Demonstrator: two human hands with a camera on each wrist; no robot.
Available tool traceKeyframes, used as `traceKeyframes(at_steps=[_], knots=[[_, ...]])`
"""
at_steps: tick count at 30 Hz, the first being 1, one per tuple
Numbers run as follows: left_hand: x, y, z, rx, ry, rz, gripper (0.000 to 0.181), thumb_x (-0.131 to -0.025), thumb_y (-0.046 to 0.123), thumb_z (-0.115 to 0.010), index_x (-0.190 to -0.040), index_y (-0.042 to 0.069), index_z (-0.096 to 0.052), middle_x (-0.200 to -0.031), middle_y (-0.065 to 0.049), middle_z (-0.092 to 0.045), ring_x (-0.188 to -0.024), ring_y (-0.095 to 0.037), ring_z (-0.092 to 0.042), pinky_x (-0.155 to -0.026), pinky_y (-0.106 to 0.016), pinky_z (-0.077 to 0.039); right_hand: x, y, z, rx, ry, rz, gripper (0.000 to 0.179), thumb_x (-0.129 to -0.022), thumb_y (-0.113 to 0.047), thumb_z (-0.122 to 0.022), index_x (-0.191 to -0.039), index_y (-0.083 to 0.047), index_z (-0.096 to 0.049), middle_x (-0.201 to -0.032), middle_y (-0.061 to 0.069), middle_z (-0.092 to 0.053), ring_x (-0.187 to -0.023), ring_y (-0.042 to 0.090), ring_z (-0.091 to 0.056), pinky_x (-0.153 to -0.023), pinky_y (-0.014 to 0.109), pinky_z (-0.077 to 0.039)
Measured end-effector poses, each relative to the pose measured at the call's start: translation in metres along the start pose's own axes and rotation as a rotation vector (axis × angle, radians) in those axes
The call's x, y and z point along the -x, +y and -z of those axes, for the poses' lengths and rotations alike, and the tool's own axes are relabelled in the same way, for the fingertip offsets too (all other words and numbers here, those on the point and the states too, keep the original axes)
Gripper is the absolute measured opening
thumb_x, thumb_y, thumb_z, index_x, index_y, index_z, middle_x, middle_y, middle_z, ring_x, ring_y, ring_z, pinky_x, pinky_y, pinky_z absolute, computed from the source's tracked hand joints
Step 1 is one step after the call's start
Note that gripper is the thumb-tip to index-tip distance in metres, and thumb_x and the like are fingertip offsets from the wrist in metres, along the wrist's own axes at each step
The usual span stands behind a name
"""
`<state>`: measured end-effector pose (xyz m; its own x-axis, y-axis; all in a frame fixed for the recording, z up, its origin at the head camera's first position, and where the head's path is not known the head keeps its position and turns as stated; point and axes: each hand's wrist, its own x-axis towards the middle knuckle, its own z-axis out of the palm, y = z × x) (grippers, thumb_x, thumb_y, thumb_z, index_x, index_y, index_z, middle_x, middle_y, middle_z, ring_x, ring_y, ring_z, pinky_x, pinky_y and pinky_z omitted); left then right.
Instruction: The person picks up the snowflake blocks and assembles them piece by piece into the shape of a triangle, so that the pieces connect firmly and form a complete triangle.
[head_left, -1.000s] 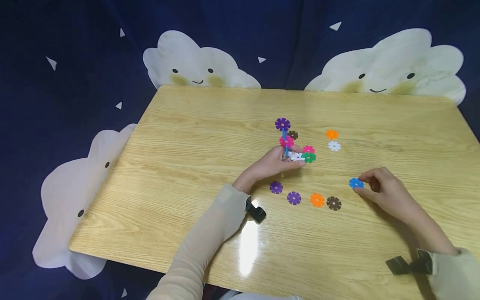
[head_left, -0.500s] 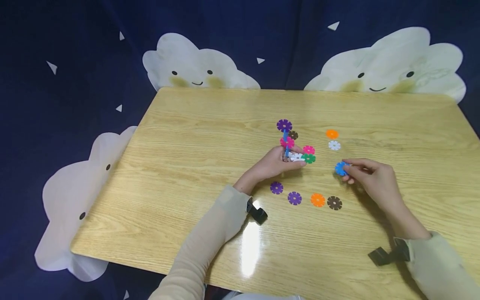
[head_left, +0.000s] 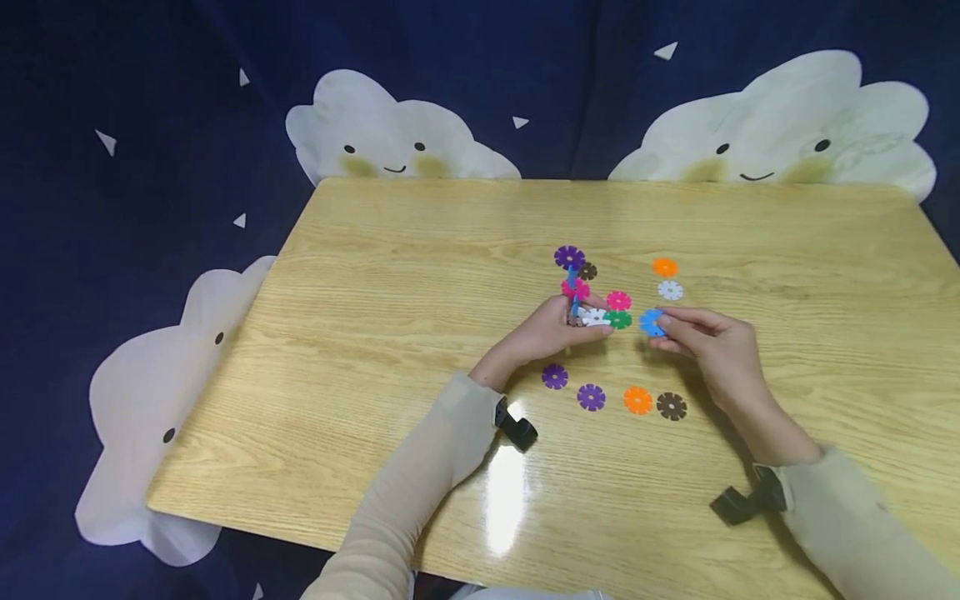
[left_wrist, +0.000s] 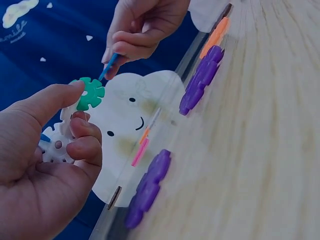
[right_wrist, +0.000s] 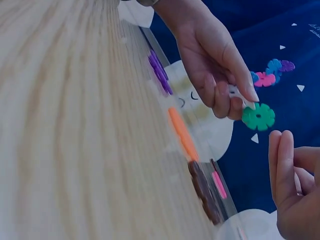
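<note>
My left hand grips a chain of notched plastic discs joined together. Its white disc lies by the thumb, and a green disc sticks out at the right end. Rising from the left part are blue pieces, a pink disc and a purple disc on top. Just right of the green disc, my right hand pinches a loose blue disc. In the left wrist view that blue disc appears edge-on, very near the green disc; whether they touch I cannot tell.
Loose discs lie flat on the wooden table. Nearer me are two purple ones, an orange one and a brown one. Farther back lie an orange disc, a white disc, a pink disc and a brown disc.
My right hand has carried the blue disc left and away from me, up close to the green disc. The left hand stays nearly in place, its joined discs dipping slightly.
</note>
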<state>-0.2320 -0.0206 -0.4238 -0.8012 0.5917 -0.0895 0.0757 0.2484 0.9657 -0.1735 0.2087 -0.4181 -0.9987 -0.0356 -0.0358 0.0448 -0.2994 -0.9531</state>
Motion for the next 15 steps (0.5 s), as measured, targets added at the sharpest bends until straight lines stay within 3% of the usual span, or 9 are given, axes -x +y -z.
traceKeyframes(at_steps=[11,15], knots=[[0.0,0.0,-0.003,-0.045,-0.008,0.02,0.042,-0.092,0.02,-0.069,-0.128,0.002,-0.055,-0.117,-0.013,-0.065,-0.088,-0.009,-0.058,-0.078,-0.014,-0.052,-0.001,0.005,-0.011,-0.008,0.012,-0.009,0.016,-0.087,0.0,-0.07,-0.103,0.0,-0.074,-0.087,0.003,-0.077,-0.068,0.014,-0.075,-0.069,0.024,-0.06],[0.0,-0.001,-0.002,-0.074,-0.003,0.002,0.04,-0.092,0.019,-0.069,-0.127,0.003,-0.057,-0.113,-0.012,-0.065,-0.078,-0.01,-0.055,-0.072,-0.015,-0.05,-0.001,0.006,-0.017,-0.004,0.048,-0.035,0.012,-0.087,0.0,-0.071,-0.097,-0.004,-0.076,-0.086,0.001,-0.077,-0.066,0.013,-0.074,-0.068,0.023,-0.06]])
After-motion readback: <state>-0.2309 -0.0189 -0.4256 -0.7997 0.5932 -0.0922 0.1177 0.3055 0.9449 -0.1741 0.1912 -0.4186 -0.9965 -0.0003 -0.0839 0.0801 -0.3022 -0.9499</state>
